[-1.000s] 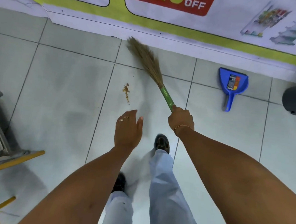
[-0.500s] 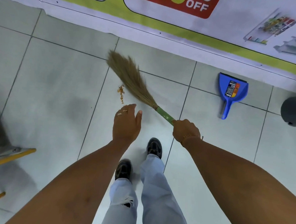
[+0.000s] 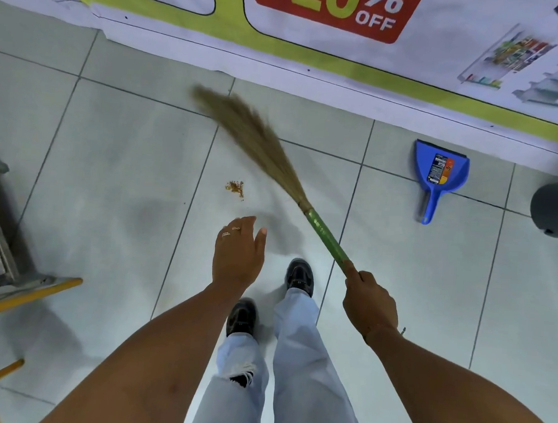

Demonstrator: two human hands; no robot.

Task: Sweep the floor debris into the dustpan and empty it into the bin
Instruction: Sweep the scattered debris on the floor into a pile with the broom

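Note:
My right hand [image 3: 368,302] grips the green handle of a grass broom [image 3: 262,145]. Its brown bristles are blurred and point up-left, toward the wall. A small heap of brown debris [image 3: 235,187] lies on the pale tile just left of the bristles and above my left hand [image 3: 238,254], which hovers empty with fingers apart. A blue dustpan [image 3: 439,170] lies flat on the floor at the right, handle toward me, with a label inside. The dark rounded bin [image 3: 557,208] sits at the right edge, partly cut off.
A printed banner [image 3: 313,59] runs along the base of the wall at the top. A grey metal frame with a yellow rail [image 3: 21,297] stands at the left edge. My two feet in dark shoes [image 3: 300,276] stand below the debris.
The broom swept left across the debris and has swung back right. The debris now sits in a tighter heap, a little nearer my feet. My left hand stayed hovering.

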